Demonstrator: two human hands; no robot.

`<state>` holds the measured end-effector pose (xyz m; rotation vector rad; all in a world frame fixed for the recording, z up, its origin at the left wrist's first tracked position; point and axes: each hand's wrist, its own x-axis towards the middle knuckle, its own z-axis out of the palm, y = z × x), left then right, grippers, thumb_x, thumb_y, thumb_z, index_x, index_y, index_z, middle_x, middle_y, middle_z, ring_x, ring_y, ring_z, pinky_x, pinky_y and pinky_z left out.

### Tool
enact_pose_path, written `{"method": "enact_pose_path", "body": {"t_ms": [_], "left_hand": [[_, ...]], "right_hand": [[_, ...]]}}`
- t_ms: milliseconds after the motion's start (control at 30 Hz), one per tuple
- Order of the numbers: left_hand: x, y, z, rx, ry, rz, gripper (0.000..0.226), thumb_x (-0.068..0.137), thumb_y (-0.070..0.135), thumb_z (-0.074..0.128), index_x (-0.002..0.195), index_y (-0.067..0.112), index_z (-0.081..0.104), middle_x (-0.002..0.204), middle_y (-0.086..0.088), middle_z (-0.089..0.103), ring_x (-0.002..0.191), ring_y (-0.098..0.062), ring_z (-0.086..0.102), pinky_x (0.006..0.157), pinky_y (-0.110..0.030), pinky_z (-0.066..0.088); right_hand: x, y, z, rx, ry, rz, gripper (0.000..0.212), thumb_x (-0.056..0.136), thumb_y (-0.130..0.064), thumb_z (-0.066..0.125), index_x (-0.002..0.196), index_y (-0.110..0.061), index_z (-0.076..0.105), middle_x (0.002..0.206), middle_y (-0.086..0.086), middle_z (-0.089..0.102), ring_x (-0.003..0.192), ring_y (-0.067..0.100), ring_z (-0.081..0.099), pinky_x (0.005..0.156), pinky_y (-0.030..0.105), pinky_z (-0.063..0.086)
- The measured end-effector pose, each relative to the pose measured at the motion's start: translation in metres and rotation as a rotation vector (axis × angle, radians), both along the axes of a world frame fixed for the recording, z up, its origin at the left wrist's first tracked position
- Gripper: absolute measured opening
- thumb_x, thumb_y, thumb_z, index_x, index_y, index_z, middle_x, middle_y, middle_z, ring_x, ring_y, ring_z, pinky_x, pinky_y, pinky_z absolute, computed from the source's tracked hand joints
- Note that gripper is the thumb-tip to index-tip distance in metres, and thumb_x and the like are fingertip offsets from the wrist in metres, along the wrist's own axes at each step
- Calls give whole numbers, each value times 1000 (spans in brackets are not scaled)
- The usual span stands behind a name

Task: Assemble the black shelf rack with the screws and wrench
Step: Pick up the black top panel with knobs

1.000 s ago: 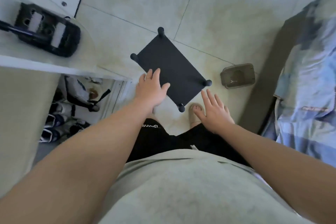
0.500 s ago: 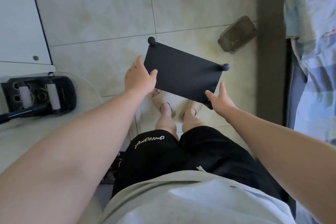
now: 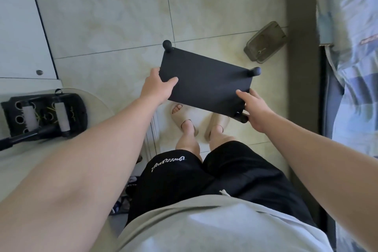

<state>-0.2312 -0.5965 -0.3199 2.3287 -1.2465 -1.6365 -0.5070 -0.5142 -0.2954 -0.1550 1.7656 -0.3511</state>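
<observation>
The black shelf rack [image 3: 204,80] is a flat rectangular board with round black caps at its corners, held above the tiled floor in front of me. My left hand [image 3: 157,88] grips its near left corner, thumb on top. My right hand [image 3: 253,108] holds the near right corner, thumb on the top face and fingers curled beside the corner cap. Two far caps show clearly. No screws or wrench can be made out.
A translucent grey box [image 3: 266,42] lies on the floor to the right. On a white table [image 3: 96,100] at left sits a black device [image 3: 45,116] with white rollers. A bed with blue bedding [image 3: 351,67] runs along the right. My slippered feet [image 3: 184,116] stand below the rack.
Both hands have taken hold of the rack and lifted it off the floor; the right hand moved from open beside it to gripping its corner. My view turned.
</observation>
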Motion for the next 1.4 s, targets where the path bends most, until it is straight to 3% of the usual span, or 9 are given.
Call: {"method": "enact_pose_path", "body": {"t_ms": [67, 200, 367, 567, 667, 867, 1000, 1233, 1400], "left_hand": [[7, -7, 12, -23, -15, 18, 58, 85, 49, 62, 136, 26, 45, 124, 9, 56, 103, -19, 58, 78, -30, 41], [23, -26, 36, -39, -30, 72, 56, 85, 52, 61, 132, 26, 47, 119, 9, 59, 102, -19, 61, 79, -32, 46], [40, -61, 58, -70, -43, 187, 49, 86, 50, 62, 126, 26, 48, 112, 11, 58, 100, -19, 59, 79, -32, 44], [57, -126, 88, -191, -61, 353, 52, 87, 46, 63, 130, 26, 44, 116, 10, 57, 99, -14, 59, 71, -27, 43], [67, -168, 106, -240, -82, 415, 54, 88, 46, 63, 134, 26, 42, 123, 8, 57, 104, -17, 59, 76, -27, 45], [93, -248, 127, -309, -85, 514, 53, 89, 49, 63, 134, 28, 42, 126, 7, 57, 109, -18, 59, 85, -32, 48], [121, -313, 125, -322, -88, 535, 51, 90, 49, 61, 132, 27, 42, 122, 7, 57, 106, -19, 59, 89, -37, 50], [193, -435, 117, -299, -56, 519, 51, 91, 49, 60, 133, 28, 40, 118, 8, 54, 102, -21, 58, 82, -35, 48], [241, -521, 121, -308, -48, 494, 60, 89, 48, 62, 139, 25, 39, 129, 3, 57, 110, -23, 60, 96, -42, 51]], "right_hand": [[3, -13, 8, -22, 0, 21, 44, 97, -44, 60, 139, -34, 52, 130, -10, 59, 122, 20, 57, 96, 47, 55], [15, -51, 27, -61, 2, 62, 35, 98, -47, 57, 132, -38, 54, 123, -18, 60, 121, 17, 55, 102, 45, 51], [31, -119, 45, -121, -2, 129, 12, 99, -49, 55, 111, -45, 55, 104, -25, 57, 95, 3, 55, 71, 29, 47], [49, -225, 64, -179, -80, 242, 6, 98, -49, 55, 103, -49, 59, 111, -22, 60, 99, 7, 61, 65, 29, 54], [62, -286, 82, -241, -107, 317, 15, 97, -48, 56, 111, -46, 61, 115, -21, 62, 99, 5, 62, 59, 24, 55], [97, -397, 112, -327, -65, 419, 40, 94, -51, 57, 132, -41, 56, 117, -20, 62, 103, 3, 60, 66, 28, 50], [130, -466, 117, -350, -39, 412, 38, 96, -51, 56, 131, -37, 57, 108, -21, 62, 95, 1, 59, 64, 27, 45], [209, -585, 121, -345, 2, 339, 35, 96, -54, 56, 126, -37, 58, 105, -23, 60, 91, -2, 57, 63, 25, 44], [255, -669, 128, -350, 6, 317, 36, 97, -55, 55, 128, -37, 57, 106, -23, 58, 93, 0, 55, 66, 27, 43]]}}
